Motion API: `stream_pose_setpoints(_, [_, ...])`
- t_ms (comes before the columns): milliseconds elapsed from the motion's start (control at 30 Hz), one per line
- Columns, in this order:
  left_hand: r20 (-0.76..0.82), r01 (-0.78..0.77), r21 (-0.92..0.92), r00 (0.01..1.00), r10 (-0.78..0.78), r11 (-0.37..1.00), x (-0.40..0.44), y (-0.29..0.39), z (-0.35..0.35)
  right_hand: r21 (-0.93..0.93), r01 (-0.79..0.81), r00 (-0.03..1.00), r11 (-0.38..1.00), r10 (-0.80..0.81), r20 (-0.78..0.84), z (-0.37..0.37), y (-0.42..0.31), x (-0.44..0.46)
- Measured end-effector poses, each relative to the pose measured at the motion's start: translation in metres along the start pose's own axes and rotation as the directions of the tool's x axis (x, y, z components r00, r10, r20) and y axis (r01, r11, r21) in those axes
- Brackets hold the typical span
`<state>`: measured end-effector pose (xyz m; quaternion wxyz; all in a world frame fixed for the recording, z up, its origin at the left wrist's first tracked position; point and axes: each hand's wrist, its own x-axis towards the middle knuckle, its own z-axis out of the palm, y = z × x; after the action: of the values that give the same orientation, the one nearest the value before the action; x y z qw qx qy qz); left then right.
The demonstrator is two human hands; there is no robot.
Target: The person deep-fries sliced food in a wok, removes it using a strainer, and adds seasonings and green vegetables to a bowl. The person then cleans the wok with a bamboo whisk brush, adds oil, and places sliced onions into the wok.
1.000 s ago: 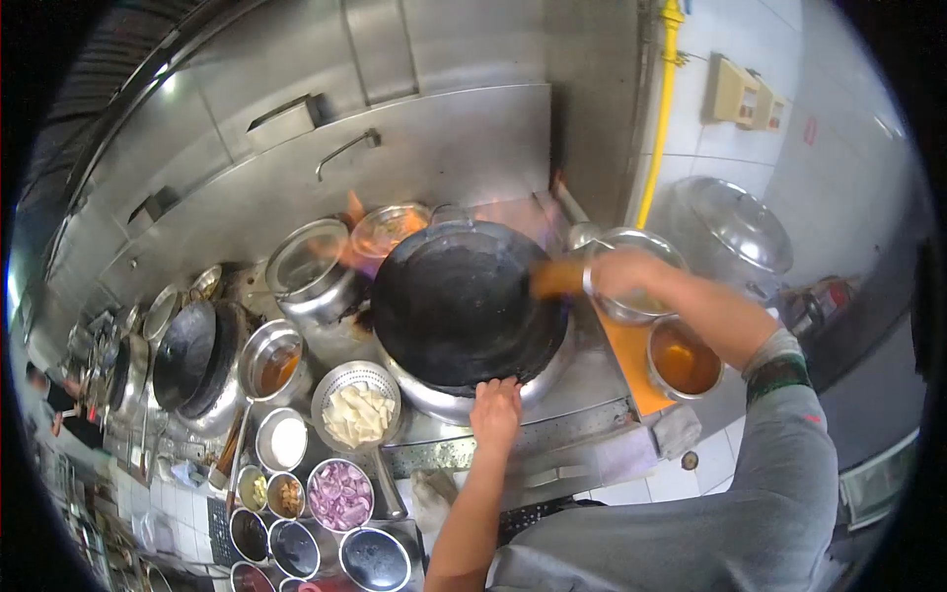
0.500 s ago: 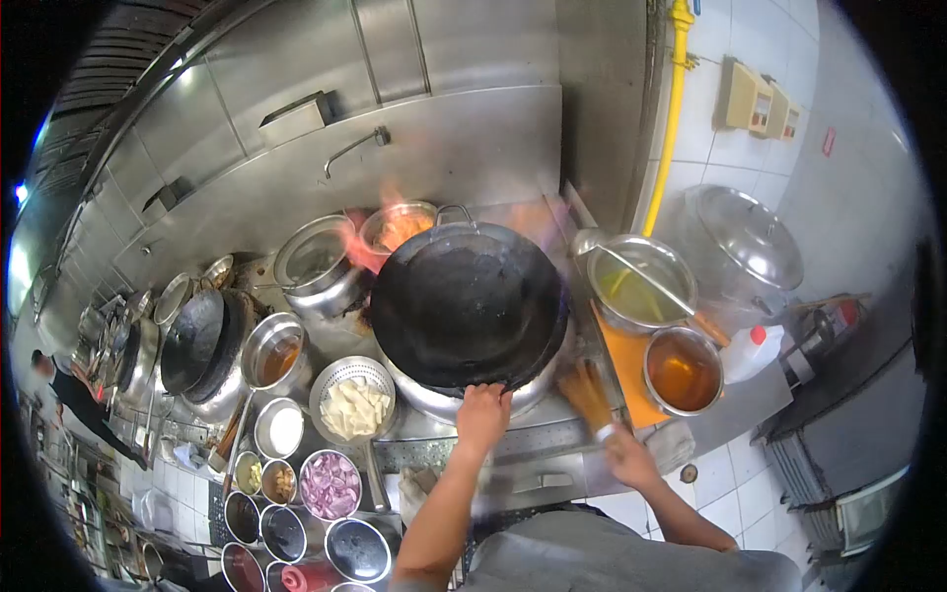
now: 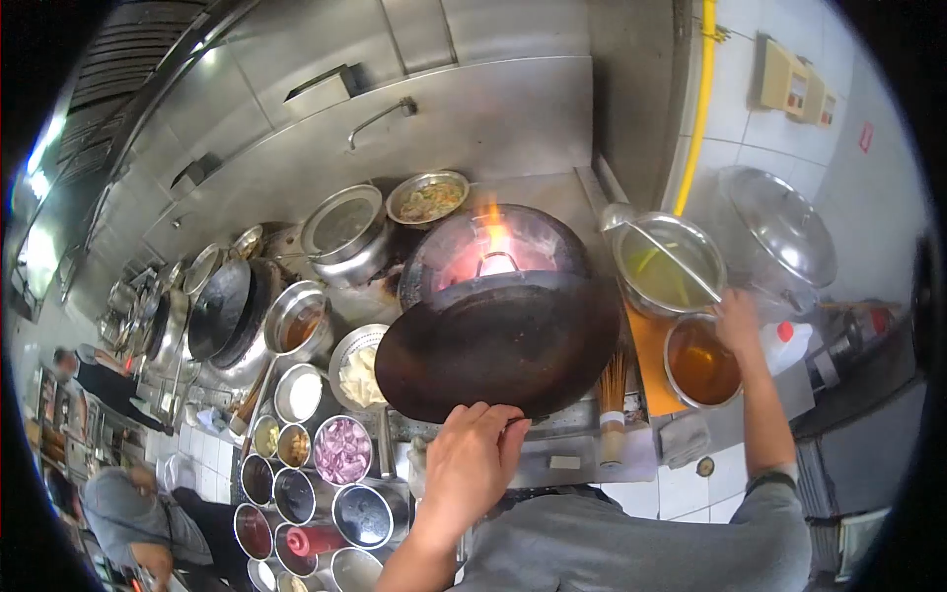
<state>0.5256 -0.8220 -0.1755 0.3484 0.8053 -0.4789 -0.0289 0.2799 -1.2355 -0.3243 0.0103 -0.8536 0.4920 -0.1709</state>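
Observation:
My left hand [image 3: 472, 454] is closed on the near edge of a black wok [image 3: 498, 345], which is tilted and pulled toward me. Behind the wok, orange flame rises from the open burner [image 3: 495, 247]. At the right, my right hand [image 3: 738, 321] is closed around the handle end of a ladle [image 3: 671, 259], whose bowl rests at the far rim of a pot of pale yellowish liquid [image 3: 627, 281]. That hand is above the edge of a metal pot of amber liquid [image 3: 702, 365]. A bamboo wok brush [image 3: 612, 414] lies on the stove's front edge, right of the wok.
Left of the wok sit a strainer of pale sliced pieces [image 3: 359, 375], a bowl of chopped purple onion [image 3: 343, 450] and several metal containers. A filled bowl [image 3: 427, 199] stands behind. A white jug [image 3: 785, 347] is at right. Other people [image 3: 148, 518] stand far left.
My left hand has tilted the wok and drawn it back, uncovering the burner flame. My right hand has let go of the bamboo brush and moved up to the ladle handle.

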Motion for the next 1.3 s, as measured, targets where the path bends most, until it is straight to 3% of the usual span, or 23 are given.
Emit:
stream_pose_setpoints(67, [0.008,-0.001,0.001,1.000,0.001,1.000,0.001,-0.013,0.012,-0.049,-0.053,0.984,0.997,0.061,0.168,0.000,0.005,0.016])
stream_pose_setpoints(200, [-0.031,-0.053,0.035,0.998,0.054,0.998,0.013,-0.069,0.070,-0.066,-0.036,0.973,0.997,0.050,0.225,-0.002,0.007,0.034])
stream_pose_setpoints(300, [-0.089,-0.062,0.057,0.994,0.066,0.996,0.023,-0.106,0.113,-0.052,0.093,0.982,0.994,-0.083,0.169,0.002,0.022,0.060])
stream_pose_setpoints(400, [-0.094,-0.094,0.044,0.991,0.097,0.995,0.037,-0.114,0.119,0.172,0.215,0.967,0.961,-0.235,0.100,0.027,0.013,0.049])
stream_pose_setpoints(433, [-0.103,-0.102,0.042,0.989,0.106,0.994,0.040,-0.114,0.119,0.420,-0.024,0.956,0.907,-0.102,0.276,-0.005,-0.031,0.031])
stream_pose_setpoints(467, [-0.109,-0.107,0.037,0.988,0.110,0.994,0.041,-0.113,0.120,0.582,-0.295,0.881,0.758,-0.019,0.472,-0.043,-0.088,0.008])
stream_pose_setpoints(533, [-0.109,-0.114,0.026,0.987,0.116,0.993,0.038,-0.114,0.122,0.727,-0.458,0.744,0.511,-0.228,0.628,-0.059,-0.132,-0.006])
stream_pose_setpoints(633, [-0.060,-0.138,0.020,0.988,0.139,0.990,0.034,-0.120,0.117,0.855,-0.443,0.755,0.270,-0.402,0.518,-0.094,-0.228,-0.040])
stream_pose_setpoints(667, [-0.103,-0.167,0.047,0.980,0.171,0.985,0.028,-0.118,0.111,0.880,-0.432,0.729,0.196,-0.498,0.469,-0.101,-0.257,-0.044])
stream_pose_setpoints(733, [-0.195,-0.205,0.119,0.955,0.225,0.971,0.005,-0.109,0.094,0.872,-0.457,0.614,0.173,-0.648,0.450,-0.089,-0.306,-0.048])
stream_pose_setpoints(800, [-0.156,-0.144,-0.018,0.978,0.139,0.989,-0.031,-0.116,0.080,0.847,-0.488,0.492,0.209,-0.736,0.465,-0.081,-0.362,-0.056])
stream_pose_setpoints(900, [-0.063,-0.033,-0.193,0.998,0.022,0.981,-0.082,-0.118,0.048,0.861,-0.381,0.376,0.337,-0.794,0.478,-0.042,-0.449,-0.066])
stream_pose_setpoints(967, [0.000,0.006,-0.305,1.000,-0.007,0.952,-0.114,-0.129,0.030,0.866,-0.322,0.394,0.382,-0.778,0.490,-0.013,-0.504,-0.075])
stream_pose_setpoints(1133, [-0.117,0.246,-0.309,0.949,-0.294,0.919,-0.181,-0.142,-0.014,0.823,-0.016,0.410,0.568,-0.747,0.524,0.056,-0.615,-0.065])
stream_pose_setpoints(1300, [-0.210,0.400,-0.383,0.840,-0.500,0.833,-0.228,-0.167,-0.029,0.759,0.090,0.426,0.645,-0.714,0.556,0.080,-0.654,-0.060])
